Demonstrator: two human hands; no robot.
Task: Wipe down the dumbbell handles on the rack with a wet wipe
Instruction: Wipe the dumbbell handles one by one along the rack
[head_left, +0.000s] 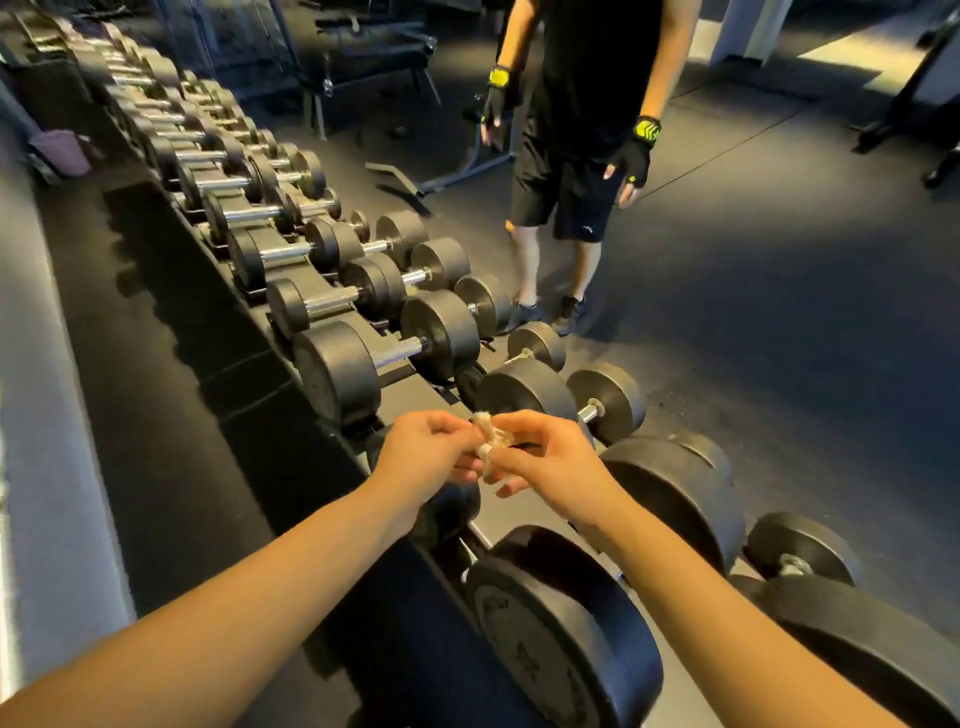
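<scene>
Above the dumbbell rack (410, 384), my left hand (423, 452) and right hand (545, 454) pinch a bunched wet wipe (488, 439) between them; I should spread it flat before wrapping the nearest chrome handle (397, 352).

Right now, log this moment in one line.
left hand: pinches wipe | right hand: pinches wipe | wipe: bunched, above rack, touching no handle | bystander: standing beside rack

no words or numbers can be read; the raised marks on the nearest dumbbell (540, 660) are too blurred.
</scene>
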